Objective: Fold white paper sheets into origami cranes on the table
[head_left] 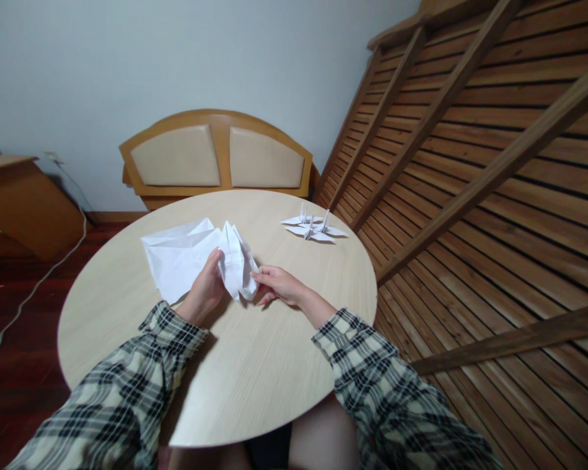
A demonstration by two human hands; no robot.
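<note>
Left hand (208,281): curled partway round the left edge of the folded white paper (234,261), thumb pressed on the face nearest the wearer, the other fingers mostly hidden behind it
Right hand (280,285): thumb and forefinger nearly together, pinching the lower right edge of the same paper, the remaining fingers loosely bent below and apart from it
Folded white paper: between the two hands, tilted up, with creases across its front, pointed flaps at the top and loose layers on the side toward the right hand; whether its lower tip touches the table cannot be told
Creased white sheet (176,261): lying just beyond and to the left of the left hand, its folds raised along the far edge, its right end partly covered by the held paper
Paper cranes (310,232): three white ones grouped close together beyond the right hand and a little to its right, wings spread
Round table (269,372): pale wood-grain top under both hands
Checked sleeves (122,378): black and cream, around both forearms behind the hands
Headboard (224,153): past the table, straight ahead of the hands, wooden with two cream panels
Slatted wooden frame (475,176): leaning well to the right of the right hand
Cable (42,282): pale, far left of the left hand, trailing over the dark red floor (24,405)
</note>
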